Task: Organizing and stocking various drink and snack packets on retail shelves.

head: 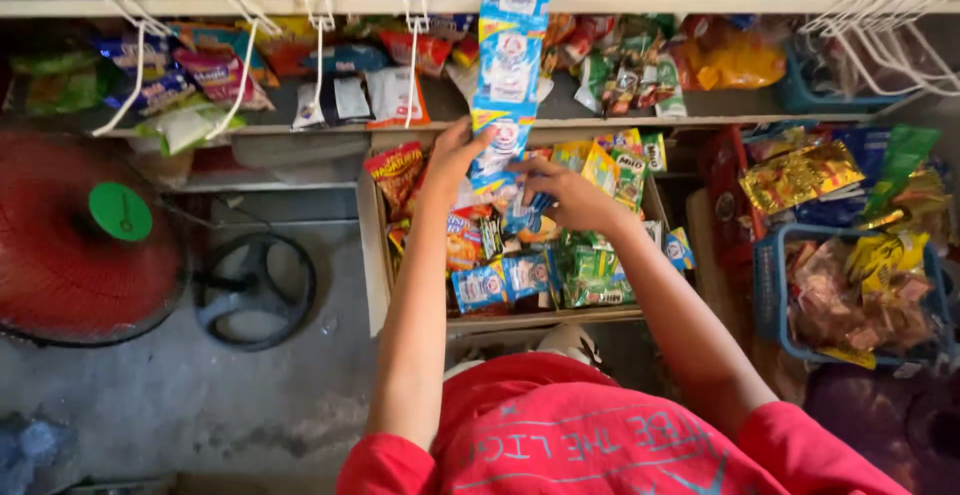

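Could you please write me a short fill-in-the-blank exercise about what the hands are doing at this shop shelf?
1. Both hands hold a hanging strip of blue and white sachets, the left hand and the ____ hand.
2. Below the hands, a cardboard box is filled with ____.
3. At the left stands a fan coloured ____.
4. The basket at the right is ____.

Missing words: right; snack packets; red; blue

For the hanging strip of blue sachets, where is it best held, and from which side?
Probably the lower end of the sachet strip, pinched at a flat seam between packets from the open front. It hangs long and limp from the top shelf, so only the bottom swings free. The left hand already grips there; the right hand is just below.
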